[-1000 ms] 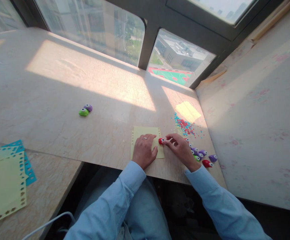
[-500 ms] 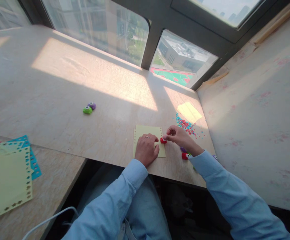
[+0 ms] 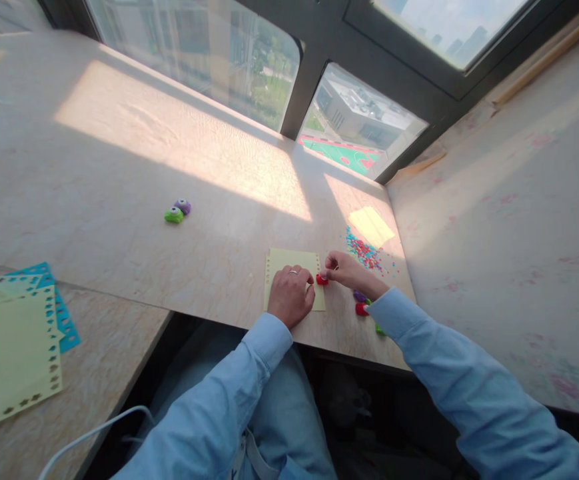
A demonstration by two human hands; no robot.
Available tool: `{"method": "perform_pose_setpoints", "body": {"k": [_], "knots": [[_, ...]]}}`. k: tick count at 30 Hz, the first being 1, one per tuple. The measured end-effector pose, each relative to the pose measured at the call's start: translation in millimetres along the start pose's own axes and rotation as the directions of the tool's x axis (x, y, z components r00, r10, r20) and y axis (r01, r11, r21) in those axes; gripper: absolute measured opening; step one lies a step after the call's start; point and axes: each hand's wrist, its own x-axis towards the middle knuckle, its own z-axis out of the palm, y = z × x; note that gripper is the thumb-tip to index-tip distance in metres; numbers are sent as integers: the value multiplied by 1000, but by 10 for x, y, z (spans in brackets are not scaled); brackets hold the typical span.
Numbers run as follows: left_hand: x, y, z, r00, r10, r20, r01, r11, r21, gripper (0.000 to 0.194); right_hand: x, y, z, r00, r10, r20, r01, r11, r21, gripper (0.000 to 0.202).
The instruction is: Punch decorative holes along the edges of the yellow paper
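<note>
My left hand [image 3: 292, 293] lies across a pale yellow sheet of paper [image 3: 282, 258] that has small holes punched along its side edges. Its fingers are stretched forward and hold the sheet down. At the sheet's right edge sits a small red craft hole punch [image 3: 322, 280]. The fingertips of my right hand [image 3: 345, 270] are closed on the punch's top from the right. Beside my right wrist lie more small punches: a red punch [image 3: 362, 309], a purple punch [image 3: 359, 295] and a green punch [image 3: 380, 329], partly hidden by the sleeve.
Red and blue confetti bits [image 3: 364, 250] are scattered near a yellow paper [image 3: 372, 227] by the wall. A green punch [image 3: 173, 215] and a purple punch [image 3: 183, 206] stand farther left. Punched yellow sheets [image 3: 12, 353] and a blue sheet [image 3: 68, 327] lie at the left.
The whole view has shifted slightly. Both hands keep their places at the sheet, and the red hole punch stays at its right edge under my right fingers.
</note>
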Motion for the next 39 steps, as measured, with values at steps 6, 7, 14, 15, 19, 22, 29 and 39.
{"method": "perform_pose_setpoints", "body": {"k": [6,7,14,15,19,22,29,39], "knots": [[1,-4,-5,1000,2,10,-2,1000,0,2,-6,-16,43,1000,25,7,-24,995,-95,16],[1,-6,-3,1000,2,10,-2,1000,1,2,-7,-24,47,999,36,16,-34,994,-99,17],[1,-14,11,1000,7,17,-7,1000,17,4,-33,-85,80,995,102,1,-100,985,-138,16],[1,-16,12,1000,5,16,-5,1000,21,4,-38,-86,88,995,100,-3,-99,985,-139,15],[3,-26,22,1000,7,19,-8,999,33,6,-43,-76,127,993,112,-37,-116,981,-154,12],[5,-28,28,999,6,37,-8,999,49,8,-38,-83,141,990,126,-61,-135,975,-175,12],[-19,18,23,996,45,74,-57,983,175,12,-30,-156,90,985,149,-92,-166,962,-216,16],[-275,62,-5,976,208,60,-216,936,276,15,-8,-166,35,985,129,-116,-157,948,-278,17]]}}
